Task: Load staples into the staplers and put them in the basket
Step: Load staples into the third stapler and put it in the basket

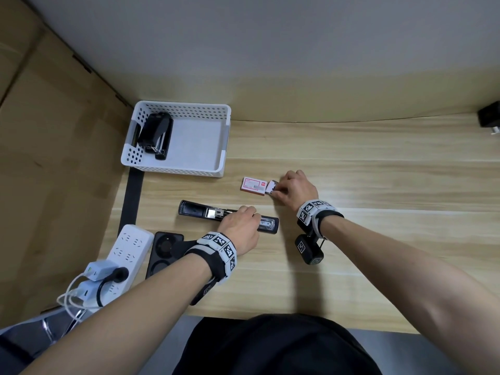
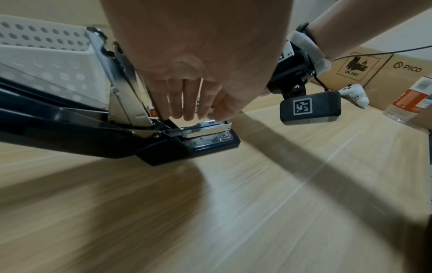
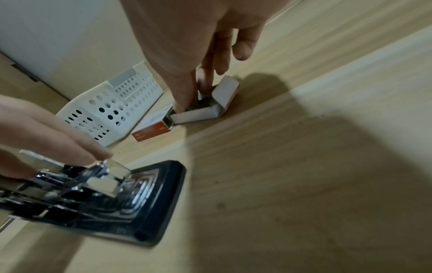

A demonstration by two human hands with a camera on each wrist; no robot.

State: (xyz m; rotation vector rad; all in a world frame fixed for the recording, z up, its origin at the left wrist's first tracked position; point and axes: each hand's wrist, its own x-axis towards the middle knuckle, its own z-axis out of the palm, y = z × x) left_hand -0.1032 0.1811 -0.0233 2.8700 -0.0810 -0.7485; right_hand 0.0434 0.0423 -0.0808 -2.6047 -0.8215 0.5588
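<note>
A black stapler (image 1: 197, 209) lies swung open on the wooden table, its metal magazine (image 2: 205, 127) exposed. My left hand (image 1: 253, 213) holds the stapler at its magazine, fingers above and thumb on the near side (image 3: 70, 147). Behind it lies a red and white staple box (image 1: 253, 185) with its right end flap open (image 3: 224, 92). My right hand (image 1: 276, 189) has thumb and forefinger inside that open end, pinching the dark staples (image 3: 203, 102). A white perforated basket (image 1: 186, 105) at the back left holds a second black stapler (image 1: 157, 133).
A white power strip (image 1: 127, 255) with plugs and a black tray (image 1: 165, 250) sit at the table's left front. Cardboard (image 1: 40, 131) walls the left side. Far right stand cardboard boxes (image 2: 364, 70), a white controller (image 2: 355, 94) and a bottle (image 2: 406, 105).
</note>
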